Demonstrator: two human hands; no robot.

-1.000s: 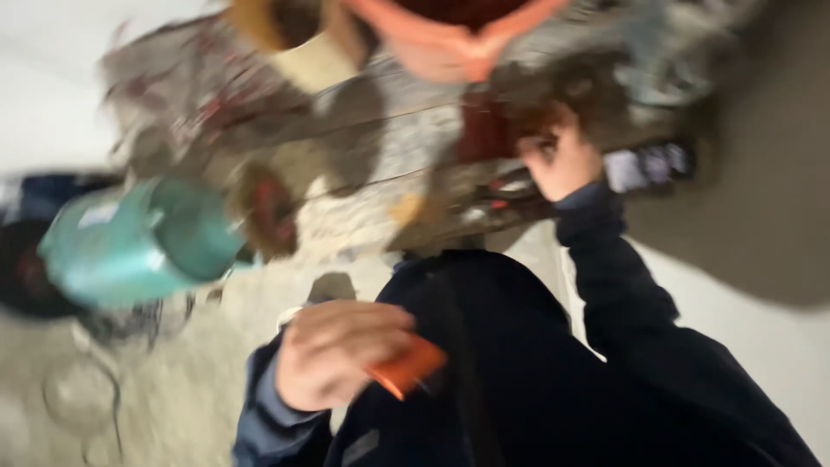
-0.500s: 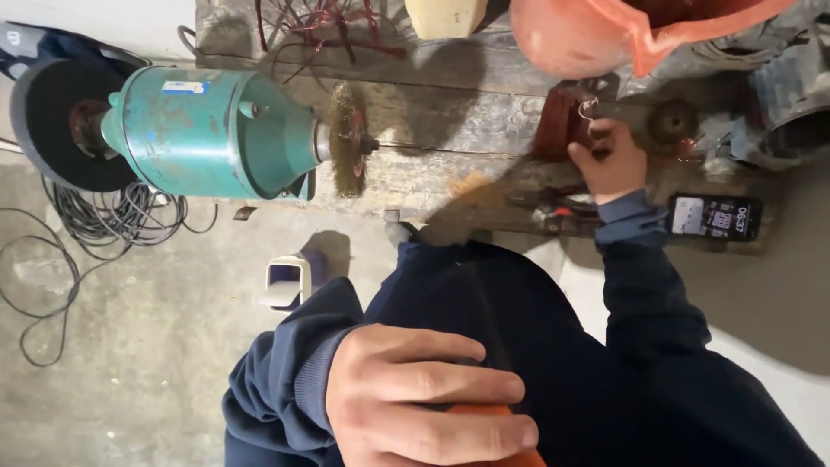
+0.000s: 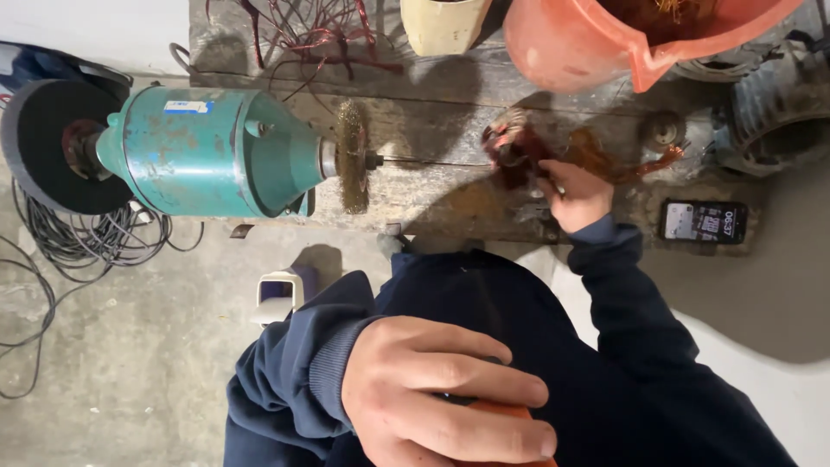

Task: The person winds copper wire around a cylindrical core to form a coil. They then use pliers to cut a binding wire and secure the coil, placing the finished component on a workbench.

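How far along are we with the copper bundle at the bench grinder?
Done: nothing clearly finished; whether the orange bucket holds finished pieces cannot be told. In hand: the right hand grips a reddish wire bundle on the wooden bench, apart from the wire brush wheel; the left hand closes on an orange object. Left: loose red wires lie untouched at the bench's back.

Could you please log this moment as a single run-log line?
left hand: closed on orange object | right hand: on reddish wire bundle atop wooden bench | teal grinder left, untouched
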